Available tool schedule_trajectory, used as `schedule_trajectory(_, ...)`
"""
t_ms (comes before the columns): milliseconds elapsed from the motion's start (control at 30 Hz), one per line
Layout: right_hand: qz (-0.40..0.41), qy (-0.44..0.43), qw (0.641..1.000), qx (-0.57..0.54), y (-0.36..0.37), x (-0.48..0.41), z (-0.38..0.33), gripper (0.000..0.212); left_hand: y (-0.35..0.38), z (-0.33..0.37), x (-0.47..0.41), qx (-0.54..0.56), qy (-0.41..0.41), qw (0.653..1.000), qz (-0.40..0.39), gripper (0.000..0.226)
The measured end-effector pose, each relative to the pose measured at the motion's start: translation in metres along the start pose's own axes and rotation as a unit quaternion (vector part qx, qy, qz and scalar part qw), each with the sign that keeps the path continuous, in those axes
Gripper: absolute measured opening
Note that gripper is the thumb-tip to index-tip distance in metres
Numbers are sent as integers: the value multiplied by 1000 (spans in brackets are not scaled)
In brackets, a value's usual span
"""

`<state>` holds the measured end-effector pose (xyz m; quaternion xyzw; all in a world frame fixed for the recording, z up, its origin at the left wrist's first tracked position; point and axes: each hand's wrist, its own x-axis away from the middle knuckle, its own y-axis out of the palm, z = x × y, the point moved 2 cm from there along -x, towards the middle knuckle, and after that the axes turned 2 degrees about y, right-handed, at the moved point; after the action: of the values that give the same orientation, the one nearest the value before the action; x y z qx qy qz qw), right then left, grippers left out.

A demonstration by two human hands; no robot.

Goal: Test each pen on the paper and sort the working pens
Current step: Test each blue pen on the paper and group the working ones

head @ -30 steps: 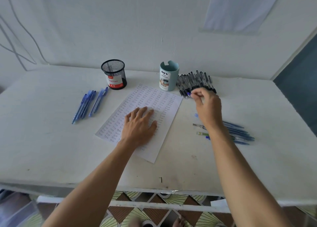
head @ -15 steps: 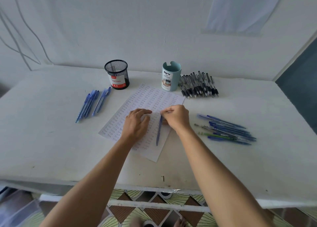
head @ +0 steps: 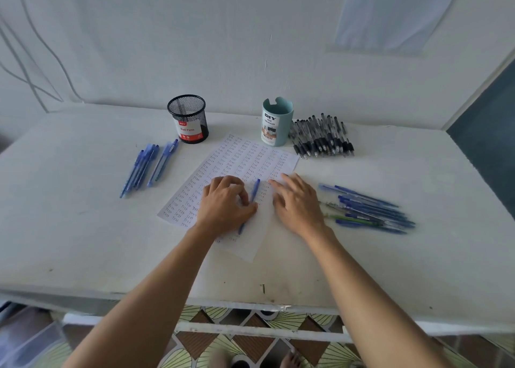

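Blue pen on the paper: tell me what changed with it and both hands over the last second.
The right hand came from the black pens at the back, carried the blue pen down onto the paper, then let go and now lies open beside it. The left hand, flat before, has curled its fingers and thumb onto the pen. Paper, mesh cup and teal cup stayed put.

White table (head: 83, 242), pale wall (head: 195, 33) with cables (head: 36, 41), patterned tiled floor (head: 250, 348).
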<state>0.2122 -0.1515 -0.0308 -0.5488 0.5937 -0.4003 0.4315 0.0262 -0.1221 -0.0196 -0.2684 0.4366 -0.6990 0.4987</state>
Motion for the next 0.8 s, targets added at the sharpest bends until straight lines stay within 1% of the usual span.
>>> schedule_trajectory(100, -40, 5, 999, 20, 2, 3, -2, 54, -3, 0, -2, 45, -20, 999, 11, 17)
schedule_trajectory(200, -54, 8, 998, 27, 2, 4, -3, 56, -7, -3, -5, 100, -54, 993, 13, 20)
schedule_trajectory(267, -55, 8, 998, 33, 2, 4, -3, 57, -8, -4, -8, 107, -67, 992, 10, 21)
schedule_trajectory(333, -51, 7, 998, 36, 2, 5, -3, 57, -7, -3, -8, 90, -63, 994, 9, 27)
schedule_trajectory(433, -51, 8, 998, 24, 2, 5, -3, 55, -4, 3, -5, 27, -39, 999, -12, 43)
schedule_trajectory(467, -50, 9, 999, 18, 1, 5, -3, 54, -4, 5, -4, 11, -32, 999, -17, 44)
schedule_trajectory(600, -50, 5, 999, 20, 1, 6, -2, 54, -11, 12, -7, -24, -23, 999, -43, 27)
schedule_trajectory(667, -47, 2, 999, 25, 2, 6, -2, 54, -15, 13, -10, -24, -17, 999, -41, 21)
schedule_trajectory(733, -44, 0, 998, 37, 3, 6, -2, 54, -21, 15, -13, 45, -36, 998, -1, 18)
schedule_trajectory(767, -43, 0, 998, 40, 3, 6, -3, 54, -25, 16, -13, 107, -61, 992, 27, 17)
schedule_trajectory(800, -42, 1, 998, 41, 3, 6, -3, 54, -29, 17, -12, 187, -89, 977, 48, 17)
